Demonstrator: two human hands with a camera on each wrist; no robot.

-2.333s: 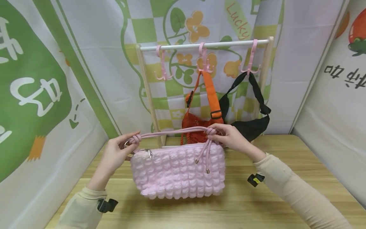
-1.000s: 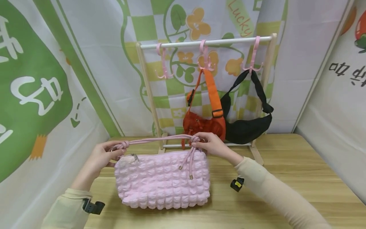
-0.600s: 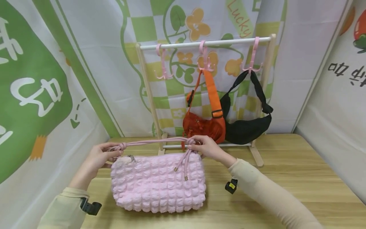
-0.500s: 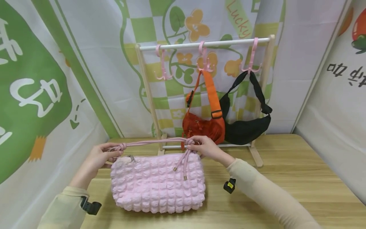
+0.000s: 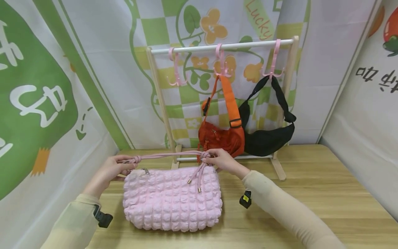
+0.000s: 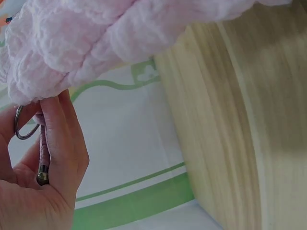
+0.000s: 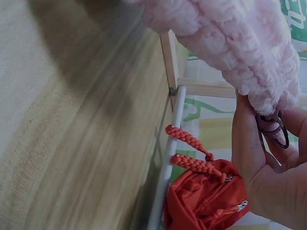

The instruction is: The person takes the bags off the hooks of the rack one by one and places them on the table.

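A pink puffy handbag (image 5: 172,200) is held up by both hands in front of the rack, its zip along the top. My left hand (image 5: 109,171) pinches the knotted end of its cord strap (image 5: 168,154) at the left top corner. At the other corner my right hand (image 5: 225,162) grips the strap's knot, with two cord tails hanging down the bag's front. Metal rings (image 6: 24,124) show by the fingers in both wrist views. Whether the bag's base touches the table is hard to tell.
A wooden rack with a white top rail (image 5: 199,48) stands behind the bag. It carries pink hooks (image 5: 177,74); the left one bears nothing. An orange bag (image 5: 222,138) hangs from the middle one, a black bag (image 5: 268,140) from the right. All stand on a wooden table (image 5: 311,193).
Both hands have carried the pink handbag left and a little nearer to me, away from the rack. In the last half second it has hardly moved. The grips stay the same.
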